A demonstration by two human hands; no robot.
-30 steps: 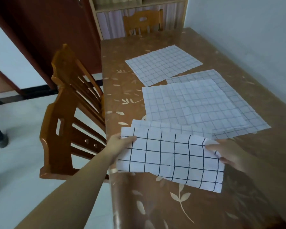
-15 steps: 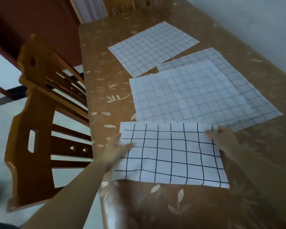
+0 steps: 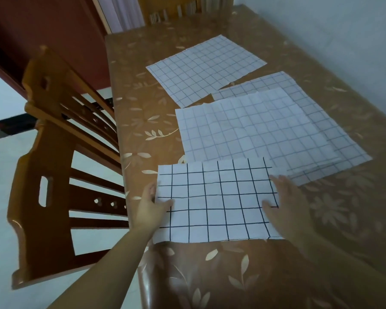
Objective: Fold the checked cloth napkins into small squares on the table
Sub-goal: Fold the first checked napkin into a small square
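Hands (image 3: pixel 285 206) slid inward, flattening bold-grid cloth rectangle (image 3: pixel 216 201).

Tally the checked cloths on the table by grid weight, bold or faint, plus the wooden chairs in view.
Bold black-grid white cloth: 1, the half-folded one under the left hand and right hand.
Faint-grid white cloths lying flat: 3, far, middle top, and one beneath it.
Brown wooden chairs: 2, left and far end.
Total: 6

Both hands (image 3: pixel 218 210) on folded napkin (image 3: pixel 216 201)
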